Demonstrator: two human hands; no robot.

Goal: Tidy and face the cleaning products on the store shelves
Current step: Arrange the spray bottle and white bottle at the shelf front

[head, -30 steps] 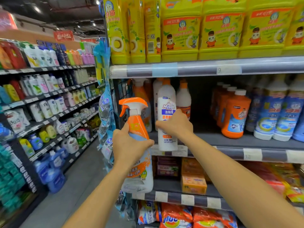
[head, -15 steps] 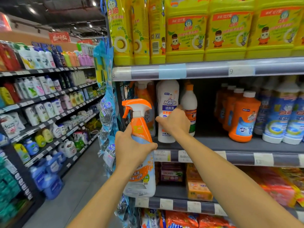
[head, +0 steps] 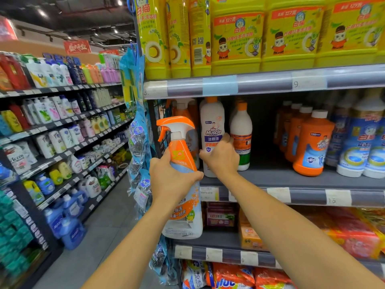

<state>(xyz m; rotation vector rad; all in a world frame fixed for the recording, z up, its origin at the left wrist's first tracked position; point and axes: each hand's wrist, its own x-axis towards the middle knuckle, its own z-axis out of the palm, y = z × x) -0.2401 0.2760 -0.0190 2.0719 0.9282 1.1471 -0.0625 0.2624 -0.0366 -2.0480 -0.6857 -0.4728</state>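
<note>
The left hand [head: 170, 180] is gripping one orange-triggered spray bottle [head: 181, 155] below its neck, fingers wrapped tight, and holding it upright in the air just in front of the middle shelf [head: 291, 178]. The right hand [head: 220, 160] is curling its fingers round the white Mr Muscle bottle [head: 212, 124], one of two white orange-capped bottles standing on that shelf, with the second white bottle [head: 241, 130] just beside it. Four orange bottles [head: 312, 142] are standing in a row further right.
</note>
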